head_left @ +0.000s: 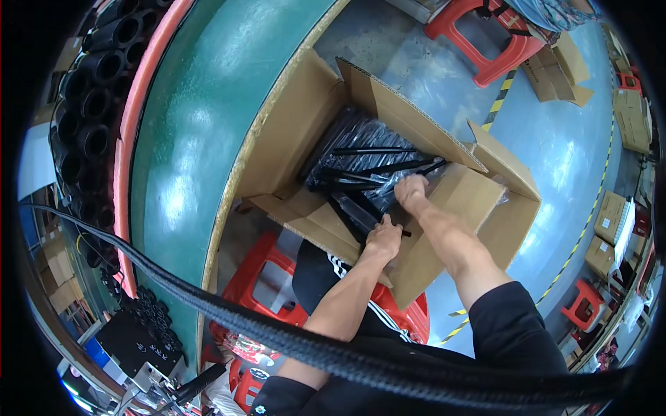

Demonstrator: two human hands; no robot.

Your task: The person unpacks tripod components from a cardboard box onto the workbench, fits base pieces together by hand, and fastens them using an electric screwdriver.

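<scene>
The left hand point(383, 237) is clamped on a black bar point(406, 234), its tip poking out beyond the fist. The right hand point(412, 192) curls at the clear plastic wrap point(388, 134); whether it grips anything, I cannot tell. At least four thin black rods point(374, 150) lie across the wrap, inside one cardboard box point(454, 197). Its flaps splay outward, leaving the top open around both wrists. One green bench point(187, 132) has its edge close along the box's left; blue floor point(555, 173) stretches rightward.
</scene>
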